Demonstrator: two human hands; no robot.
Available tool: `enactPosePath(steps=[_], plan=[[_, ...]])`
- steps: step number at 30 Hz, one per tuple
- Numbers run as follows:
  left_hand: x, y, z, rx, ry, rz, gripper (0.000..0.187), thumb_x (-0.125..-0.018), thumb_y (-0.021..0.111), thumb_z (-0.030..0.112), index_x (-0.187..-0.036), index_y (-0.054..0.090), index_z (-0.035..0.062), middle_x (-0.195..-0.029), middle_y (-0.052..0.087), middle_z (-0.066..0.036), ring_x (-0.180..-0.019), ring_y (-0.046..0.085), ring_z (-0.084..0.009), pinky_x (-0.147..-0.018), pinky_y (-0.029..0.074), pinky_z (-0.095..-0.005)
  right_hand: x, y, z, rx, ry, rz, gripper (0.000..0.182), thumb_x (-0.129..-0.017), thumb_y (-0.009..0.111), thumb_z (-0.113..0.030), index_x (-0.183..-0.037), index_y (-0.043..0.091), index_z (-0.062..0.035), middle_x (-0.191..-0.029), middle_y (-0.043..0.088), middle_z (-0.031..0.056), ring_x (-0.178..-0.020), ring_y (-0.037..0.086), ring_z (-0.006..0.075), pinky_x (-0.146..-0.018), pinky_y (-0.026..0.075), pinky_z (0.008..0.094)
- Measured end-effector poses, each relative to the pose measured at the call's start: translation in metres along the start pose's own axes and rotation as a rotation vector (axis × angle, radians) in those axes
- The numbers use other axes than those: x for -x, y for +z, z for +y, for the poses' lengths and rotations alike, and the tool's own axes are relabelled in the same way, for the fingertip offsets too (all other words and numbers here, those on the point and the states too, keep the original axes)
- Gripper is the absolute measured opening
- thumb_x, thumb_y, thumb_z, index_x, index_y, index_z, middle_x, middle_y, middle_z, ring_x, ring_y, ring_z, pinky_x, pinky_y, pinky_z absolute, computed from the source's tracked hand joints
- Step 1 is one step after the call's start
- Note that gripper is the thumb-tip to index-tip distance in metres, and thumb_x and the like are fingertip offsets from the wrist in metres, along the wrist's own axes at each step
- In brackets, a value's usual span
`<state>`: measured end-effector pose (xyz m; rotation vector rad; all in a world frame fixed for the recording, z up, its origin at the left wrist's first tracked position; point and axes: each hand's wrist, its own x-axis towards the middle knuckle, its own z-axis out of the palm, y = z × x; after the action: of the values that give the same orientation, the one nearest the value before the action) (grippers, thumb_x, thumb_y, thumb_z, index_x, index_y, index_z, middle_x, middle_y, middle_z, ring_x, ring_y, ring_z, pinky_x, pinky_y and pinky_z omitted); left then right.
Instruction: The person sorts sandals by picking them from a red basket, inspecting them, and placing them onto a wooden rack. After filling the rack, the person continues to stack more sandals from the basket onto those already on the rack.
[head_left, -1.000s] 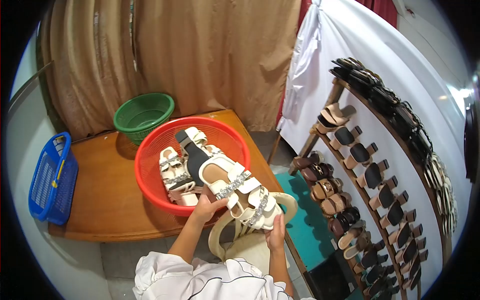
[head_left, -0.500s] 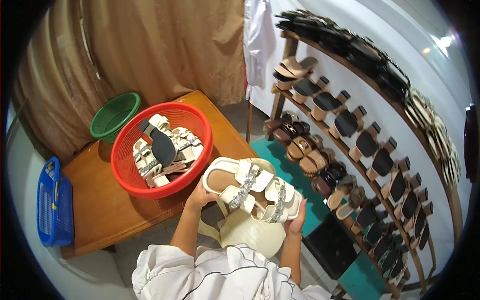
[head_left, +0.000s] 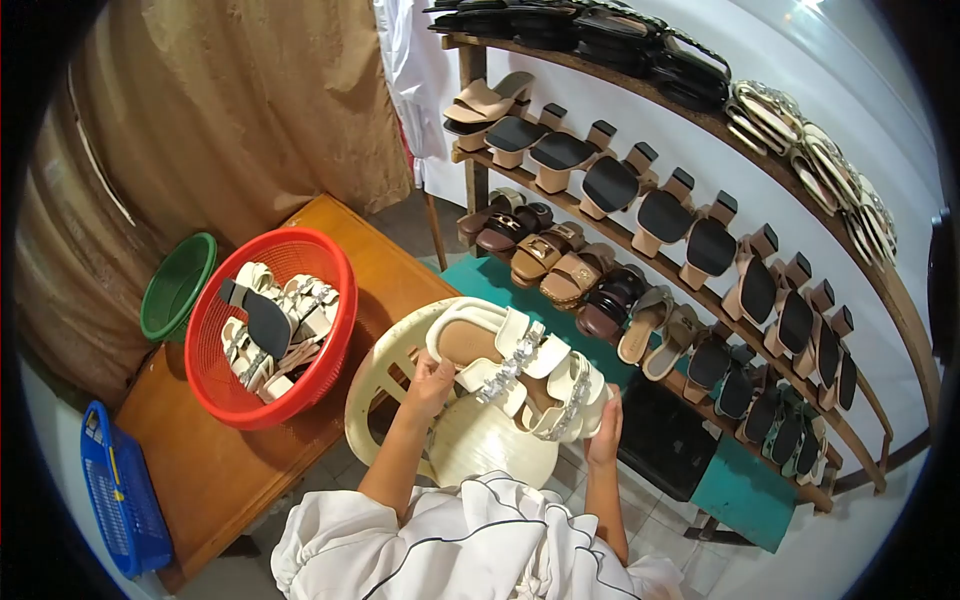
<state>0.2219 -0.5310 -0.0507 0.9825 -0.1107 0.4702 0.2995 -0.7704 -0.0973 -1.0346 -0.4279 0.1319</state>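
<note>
Between my two hands is a pair of white sandals (head_left: 548, 357) with jewelled silver straps and tan insoles, one set close against the other. My left hand (head_left: 431, 387) grips the pair at its left end. At the opposite end, my right hand (head_left: 603, 432) closes around the edge of the sandals. Below them stands a cream plastic chair (head_left: 480, 445), partly covered by the sandals and my arms. To the left, a red basket (head_left: 340, 345) holds several similar white sandals, one with its black sole turned up.
A brown wooden table (head_left: 235, 475) bears the red basket, a green basket (head_left: 150, 310) and a blue basket (head_left: 125, 490). On the right, a wooden rack (head_left: 590, 222) carries rows of sandals above a teal bench (head_left: 745, 490). A brown curtain (head_left: 260, 110) hangs behind the table.
The view has turned to the right, bringing the rack and chair further into sight. Both hands still hold the sandals, which appear slightly turned and farther right over the chair.
</note>
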Motion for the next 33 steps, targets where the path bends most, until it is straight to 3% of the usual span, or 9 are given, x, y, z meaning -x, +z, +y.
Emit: enactPosePath(steps=[3,4,7,10,13,15,18,25,33], plan=[[-0.007,0.009,-0.002,-0.174,-0.007,-0.078,0.078,-0.069,0.07,0.039,-0.126,0.032,0.0012,-0.122,0.043,-0.007,-0.113,0.041,-0.0177,-0.095,0.031,-0.0323,0.018,0.002,-0.005,-0.165,0.103,0.144,0.044,-0.093,0.027,-0.038,-0.112,0.042,-0.0017,-0.107,0.052,0.0082,-0.1,0.05,0.0169,-0.087,0.039,0.0303],[-0.013,0.018,0.004,-0.187,-0.08,-0.078,0.103,-0.057,0.077,0.046,-0.131,0.021,0.0007,-0.122,0.041,-0.008,-0.116,0.037,-0.019,-0.096,0.029,-0.0324,0.022,0.001,-0.008,-0.165,0.122,0.168,0.047,-0.092,0.026,-0.041,-0.111,0.043,-0.0018,-0.108,0.052,0.0085,-0.099,0.051,0.0179,-0.086,0.04,0.0309],[-0.016,0.024,-0.001,-0.149,-0.018,-0.195,0.122,-0.05,0.079,0.048,-0.135,0.004,0.0021,-0.126,0.034,-0.011,-0.119,0.034,-0.0205,-0.098,0.027,-0.033,0.028,-0.004,-0.017,-0.15,0.104,0.207,0.046,-0.092,0.027,-0.041,-0.111,0.044,-0.0017,-0.108,0.052,0.0086,-0.098,0.052,0.018,-0.085,0.04,0.0311],[-0.014,0.019,0.002,-0.187,-0.084,-0.366,0.136,-0.044,0.082,0.048,-0.134,-0.008,0.002,-0.13,0.028,-0.013,-0.119,0.033,-0.0216,-0.099,0.024,-0.0335,0.032,-0.017,-0.019,-0.102,0.103,0.199,0.045,-0.092,0.029,-0.04,-0.106,0.046,-0.0012,-0.102,0.054,0.0083,-0.093,0.053,0.0168,-0.083,0.041,0.0304],[-0.013,0.009,0.006,-0.305,0.003,-0.678,0.138,-0.041,0.084,0.046,-0.134,-0.007,0.0,-0.133,0.021,-0.013,-0.119,0.033,-0.0228,-0.099,0.024,-0.0336,0.041,-0.03,-0.019,-0.059,0.145,0.171,0.041,-0.092,0.032,-0.038,-0.103,0.048,-0.001,-0.096,0.056,0.0071,-0.089,0.054,0.0153,-0.08,0.042,0.029],[-0.015,0.007,0.011,-0.418,0.109,-0.832,0.123,-0.043,0.085,0.039,-0.133,0.01,-0.0013,-0.129,0.027,-0.012,-0.117,0.034,-0.0218,-0.097,0.026,-0.0327,0.045,-0.033,-0.022,-0.02,0.184,0.151,0.04,-0.092,0.033,-0.037,-0.102,0.048,-0.0011,-0.095,0.056,0.0068,-0.088,0.054,0.0151,-0.079,0.042,0.0287],[-0.01,0.014,0.008,-0.213,-0.057,-0.817,0.096,-0.051,0.081,0.029,-0.125,0.027,0.0002,-0.123,0.033,-0.011,-0.115,0.035,-0.0211,-0.095,0.027,-0.0321,0.05,-0.032,-0.02,-0.05,0.179,0.179,0.04,-0.092,0.033,-0.035,-0.104,0.048,-0.0008,-0.098,0.056,0.0082,-0.09,0.054,0.016,-0.08,0.042,0.0279],[0.0,0.01,0.002,-0.096,-0.29,-0.596,0.082,-0.058,0.071,0.022,-0.124,0.028,0.0,-0.12,0.036,-0.01,-0.113,0.037,-0.021,-0.095,0.028,-0.032,0.044,-0.012,-0.027,-0.03,0.182,0.267,0.039,-0.092,0.032,-0.032,-0.115,0.042,-0.0014,-0.107,0.053,0.0101,-0.098,0.052,0.017,-0.086,0.041,0.0295],[0.004,0.006,-0.017,-0.132,-0.237,-0.373,0.066,-0.068,0.06,0.028,-0.121,0.032,-0.0004,-0.121,0.034,-0.012,-0.114,0.035,-0.0216,-0.096,0.028,-0.0341,0.052,-0.022,-0.015,-0.139,0.282,0.329,0.039,-0.09,0.036,-0.031,-0.111,0.046,0.0006,-0.105,0.054,0.0091,-0.098,0.052,0.0164,-0.086,0.039,0.0281]])
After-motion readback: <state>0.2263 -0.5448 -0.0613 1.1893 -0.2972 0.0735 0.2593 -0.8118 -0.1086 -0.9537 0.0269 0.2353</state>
